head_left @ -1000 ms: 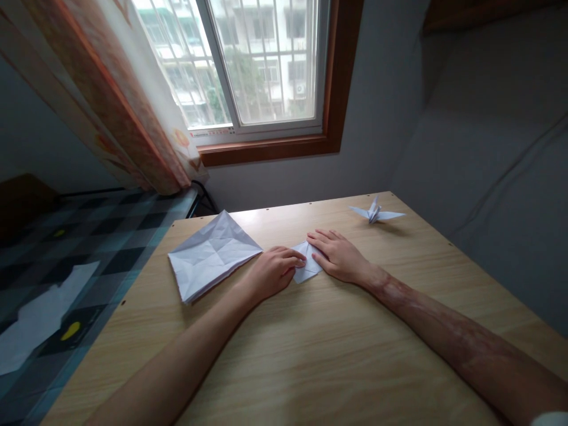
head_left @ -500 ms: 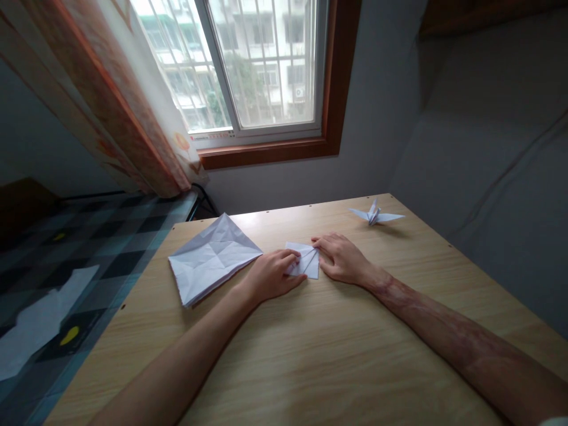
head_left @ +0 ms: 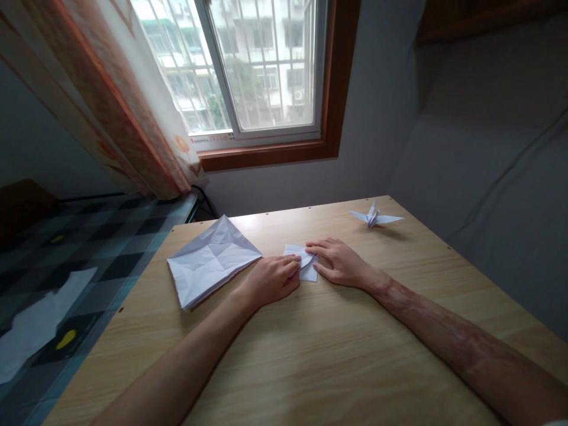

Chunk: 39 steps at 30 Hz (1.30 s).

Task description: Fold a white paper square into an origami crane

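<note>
A small white folded paper (head_left: 309, 274) lies flat on the wooden table, one flap slightly raised and curved. On its left side my left hand (head_left: 276, 277) grips it, fingers bent over the paper and thumb tucked in low. From the right, my right hand (head_left: 341, 261) has its fingertips at the upper edge and raised flap, with the thumb by the right edge. Part of the paper is hidden under the fingers. To the left rests a stack of larger creased white paper sheets (head_left: 215, 257).
A folded paper crane (head_left: 373, 218) stands near the table's far right corner. The wooden table (head_left: 284, 361) ends before a window (head_left: 270, 71) with a curtain (head_left: 133, 118). Left of it, a checked cloth (head_left: 110, 248) carries a torn paper piece (head_left: 42, 322).
My left thumb has pulled in from the paper's lower edge. The right fingers have moved left onto the flap, which now lifts and curves.
</note>
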Available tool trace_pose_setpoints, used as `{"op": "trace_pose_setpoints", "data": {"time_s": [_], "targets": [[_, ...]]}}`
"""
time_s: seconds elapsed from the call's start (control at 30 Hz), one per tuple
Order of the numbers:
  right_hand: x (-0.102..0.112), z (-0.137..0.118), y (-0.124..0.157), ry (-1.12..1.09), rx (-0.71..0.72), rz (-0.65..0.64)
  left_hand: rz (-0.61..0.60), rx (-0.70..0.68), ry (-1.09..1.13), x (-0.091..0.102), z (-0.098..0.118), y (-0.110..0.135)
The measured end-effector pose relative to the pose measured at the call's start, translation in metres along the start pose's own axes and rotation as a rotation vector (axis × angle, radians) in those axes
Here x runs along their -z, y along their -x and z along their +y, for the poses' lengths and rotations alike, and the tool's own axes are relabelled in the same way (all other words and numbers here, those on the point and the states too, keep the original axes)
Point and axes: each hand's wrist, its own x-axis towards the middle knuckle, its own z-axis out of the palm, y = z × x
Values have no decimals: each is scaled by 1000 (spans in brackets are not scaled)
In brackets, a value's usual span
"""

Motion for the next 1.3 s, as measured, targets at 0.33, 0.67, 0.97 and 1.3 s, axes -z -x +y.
{"op": "trace_pose_setpoints", "data": {"time_s": [0.33,0.67,0.97,1.3], "targets": [[6,-3,1,-53,62,-55,78,373,108,2,1,1],[1,2,-2,-193,12,81,89,402,383,6,-2,1],[-9,-5,-4,-591,-317,332,216,554,718,3,10,-8],[-20,9,-9,-996,-492,235,141,618,959,-3,20,-14]]}}
